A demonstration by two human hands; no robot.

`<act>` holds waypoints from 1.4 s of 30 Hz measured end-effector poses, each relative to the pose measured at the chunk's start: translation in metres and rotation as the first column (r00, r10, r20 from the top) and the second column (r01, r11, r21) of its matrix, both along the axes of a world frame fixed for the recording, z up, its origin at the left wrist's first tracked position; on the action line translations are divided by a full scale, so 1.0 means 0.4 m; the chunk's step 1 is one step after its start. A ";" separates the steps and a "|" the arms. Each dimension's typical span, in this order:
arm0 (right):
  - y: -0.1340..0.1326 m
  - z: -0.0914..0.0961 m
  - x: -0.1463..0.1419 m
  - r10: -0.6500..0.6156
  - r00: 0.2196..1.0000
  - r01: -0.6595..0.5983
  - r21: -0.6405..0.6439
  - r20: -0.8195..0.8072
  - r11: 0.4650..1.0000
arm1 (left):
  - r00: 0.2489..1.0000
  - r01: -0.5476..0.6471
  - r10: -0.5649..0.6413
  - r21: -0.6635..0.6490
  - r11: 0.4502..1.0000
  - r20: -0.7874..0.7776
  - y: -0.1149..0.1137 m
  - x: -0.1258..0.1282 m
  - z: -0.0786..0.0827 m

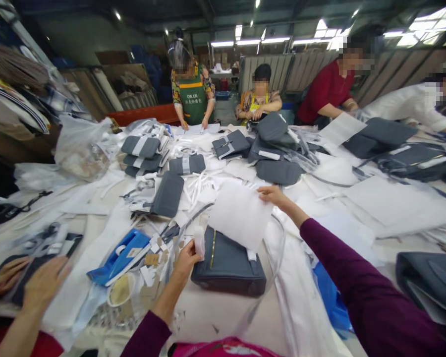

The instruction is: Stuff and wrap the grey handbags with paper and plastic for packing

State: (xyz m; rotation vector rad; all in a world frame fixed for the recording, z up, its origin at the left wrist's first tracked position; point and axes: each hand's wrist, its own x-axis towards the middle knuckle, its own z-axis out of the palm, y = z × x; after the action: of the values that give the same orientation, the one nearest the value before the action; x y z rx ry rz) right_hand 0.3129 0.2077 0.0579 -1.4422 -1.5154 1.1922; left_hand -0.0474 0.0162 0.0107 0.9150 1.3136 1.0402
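A dark grey bag (228,265) with a gold strip lies on the table in front of me. My left hand (186,259) is closed, pinching a small white paper piece (199,242) at the bag's left corner. My right hand (274,196) reaches further out and grips the top edge of a white sheet (241,214) that drapes over the bag's upper part. Both my sleeves are dark purple.
Another person's hands (40,285) rest on dark items at the left. A blue tape dispenser (121,255) lies left of the bag. Grey bags (278,148), white sheets and straps cover the table (215,312). Several people work along the far side.
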 end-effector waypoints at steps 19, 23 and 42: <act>0.034 -0.182 -0.247 0.230 0.957 -0.204 -0.156 0.173 0.966 | 0.916 0.190 -0.092 0.221 0.957 -0.390 -0.075 -0.009 0.019; 0.049 -0.227 -0.228 0.260 0.947 -0.228 -0.180 0.186 0.957 | 0.868 0.262 -0.095 0.288 0.921 -0.487 -0.093 0.003 0.068; 0.023 -0.297 -0.240 0.345 0.936 -0.319 -0.234 0.077 0.918 | 0.497 0.648 -0.211 0.198 0.735 -0.842 0.143 0.173 -0.040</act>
State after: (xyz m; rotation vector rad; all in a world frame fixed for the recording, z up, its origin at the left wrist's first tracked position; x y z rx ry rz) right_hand 0.2169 0.2171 -0.0610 -1.4525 -1.8107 1.5412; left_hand 0.0217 0.0734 -0.0053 2.1944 1.3523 0.5232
